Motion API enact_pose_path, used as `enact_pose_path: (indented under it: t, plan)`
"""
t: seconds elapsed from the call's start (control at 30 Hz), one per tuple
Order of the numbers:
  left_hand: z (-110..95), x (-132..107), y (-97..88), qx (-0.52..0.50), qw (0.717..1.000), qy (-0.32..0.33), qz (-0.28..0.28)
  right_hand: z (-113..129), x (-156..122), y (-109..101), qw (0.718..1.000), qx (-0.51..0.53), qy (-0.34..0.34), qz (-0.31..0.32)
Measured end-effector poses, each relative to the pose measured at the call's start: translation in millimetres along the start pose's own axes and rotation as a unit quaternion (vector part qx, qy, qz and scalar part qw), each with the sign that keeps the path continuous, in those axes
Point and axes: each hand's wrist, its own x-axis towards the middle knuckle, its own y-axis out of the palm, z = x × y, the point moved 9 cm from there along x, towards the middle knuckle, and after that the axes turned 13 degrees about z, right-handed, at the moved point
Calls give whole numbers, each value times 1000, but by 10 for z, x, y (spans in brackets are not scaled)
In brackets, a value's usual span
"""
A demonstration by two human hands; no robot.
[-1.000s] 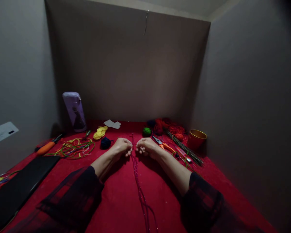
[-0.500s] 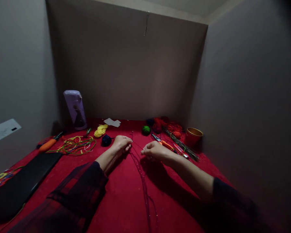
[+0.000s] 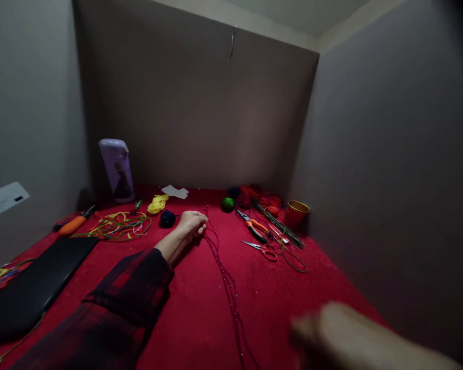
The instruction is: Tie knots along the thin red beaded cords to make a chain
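Glittery cord lies along red surface, far part pinched in left hand. Right hand blurred, apart; cannot tell grip. Step seems working strands; next move probably calls for steady left pinch.

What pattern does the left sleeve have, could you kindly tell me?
The left sleeve has a red and dark check, best seen in the head view.
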Motion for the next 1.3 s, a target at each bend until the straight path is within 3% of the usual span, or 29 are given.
enact_pose_path:
  t: [0.07, 0.13, 0.2, 0.3, 0.37, 0.43, 0.57, 1.0, 1.13, 1.23, 1.3]
  plan:
    - [-6, -8, 1, -2, 1000, 1, 2, -150, 245, -530, 984, 54, 20, -167]
    - [-11, -16, 7, -4, 1000, 3, 6, -238, 652, -878, 962, 144, -16, -233]
    - [-21, -21, 15, -4, 1000, 7, 10, -356, 1218, -954, 932, 311, -32, -182]
    - [-37, -32, 28, 0, 1000, 18, 15, -398, 1939, -870, 855, 506, -42, -103]
    - [-46, -43, 41, 5, 999, 24, 20, -369, 2258, -807, 831, 550, -47, -76]
    - [-53, -56, 55, 13, 999, 29, 26, -344, 2461, -759, 828, 555, -54, -64]
    - [-40, -61, 67, 30, 999, 26, 29, -376, 2629, -681, 835, 543, -59, -59]
    - [-46, -129, 86, 92, 996, 12, 3, -558, 2654, -621, 838, 541, -26, -66]
    - [-90, -109, 4, 143, 989, 10, -23, -587, 2668, -596, 839, 541, -11, -61]
    - [-248, -137, -58, 258, 963, 47, -62, -592, 2669, -588, 837, 543, -7, -64]
    - [-337, -218, 14, 348, 933, 67, -61, -579, 2667, -584, 833, 550, -13, -62]
